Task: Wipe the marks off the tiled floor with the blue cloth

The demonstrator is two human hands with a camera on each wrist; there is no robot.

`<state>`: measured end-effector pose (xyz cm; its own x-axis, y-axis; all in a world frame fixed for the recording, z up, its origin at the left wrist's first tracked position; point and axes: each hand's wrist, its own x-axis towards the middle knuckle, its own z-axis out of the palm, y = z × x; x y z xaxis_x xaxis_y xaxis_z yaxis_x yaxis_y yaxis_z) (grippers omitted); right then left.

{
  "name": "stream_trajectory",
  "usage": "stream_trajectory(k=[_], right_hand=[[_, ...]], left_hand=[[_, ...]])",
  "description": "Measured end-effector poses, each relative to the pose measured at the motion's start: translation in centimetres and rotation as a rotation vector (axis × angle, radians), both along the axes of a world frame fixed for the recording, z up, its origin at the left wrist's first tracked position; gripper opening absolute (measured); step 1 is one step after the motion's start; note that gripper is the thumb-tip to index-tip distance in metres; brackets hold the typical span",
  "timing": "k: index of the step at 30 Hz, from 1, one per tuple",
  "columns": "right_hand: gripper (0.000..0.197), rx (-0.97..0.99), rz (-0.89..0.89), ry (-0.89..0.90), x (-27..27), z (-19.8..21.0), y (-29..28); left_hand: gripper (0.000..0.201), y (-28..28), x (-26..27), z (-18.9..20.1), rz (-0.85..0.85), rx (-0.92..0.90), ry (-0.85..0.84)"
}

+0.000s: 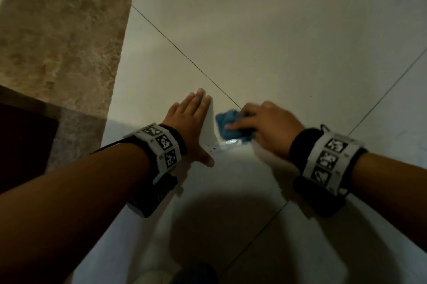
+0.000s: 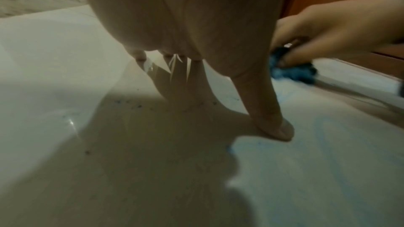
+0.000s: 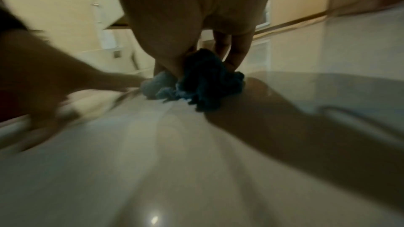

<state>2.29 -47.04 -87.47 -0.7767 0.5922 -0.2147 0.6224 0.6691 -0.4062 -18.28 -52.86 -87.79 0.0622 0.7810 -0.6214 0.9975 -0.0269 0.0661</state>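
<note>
My right hand (image 1: 261, 125) grips a bunched blue cloth (image 1: 227, 123) and presses it onto the pale tiled floor (image 1: 277, 48); the hand is blurred in the head view. From the right wrist view the cloth (image 3: 203, 84) bulges out under the curled fingers. My left hand (image 1: 191, 122) lies flat on the floor just left of the cloth, fingers straight and thumb spread. Small dark specks (image 1: 211, 147) dot the tile between the hands, and the left wrist view shows more specks (image 2: 135, 106) and faint blue smears (image 2: 328, 127) beside my thumb (image 2: 273, 123).
A brown marbled strip (image 1: 62, 36) runs along the left of the floor, with a dark panel (image 1: 20, 145) below it. Dark grout lines (image 1: 184, 55) cross the tiles. A wooden skirting (image 2: 360, 61) shows behind the right hand.
</note>
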Motion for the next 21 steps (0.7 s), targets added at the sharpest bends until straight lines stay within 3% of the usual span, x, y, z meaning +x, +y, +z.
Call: stream_trajectory(k=[5,7,11,13,15,19,21], right_hand=[[0.041,0.000,-0.467,0.111,3.1,-2.1,5.8],[0.044,0.029,-0.428,0.085,2.4,-2.1,4.3],[0.047,0.004,-0.089,0.030,0.0,-0.8,-1.6],[0.046,-0.022,-0.024,0.010,0.2,-0.3,-1.4],[0.045,-0.026,-0.115,0.059,1.1,-0.7,1.2],[0.044,-0.033,-0.548,0.149,3.9,-2.5,6.9],[0.045,-0.036,-0.532,0.118,3.6,-2.5,6.1]], left_hand=[[0.150,0.0,-0.1,0.1,0.011,-0.015,-0.012],[0.150,0.0,-0.1,0.2,0.009,-0.017,-0.012],[0.150,0.0,0.0,0.0,0.013,-0.008,-0.001],[0.150,0.0,0.0,0.0,0.009,-0.007,0.005],[0.150,0.1,0.0,0.0,0.009,-0.006,-0.002],[0.150,0.1,-0.1,0.1,0.014,-0.013,-0.011],[0.150,0.0,0.0,0.3,0.009,-0.017,-0.006]])
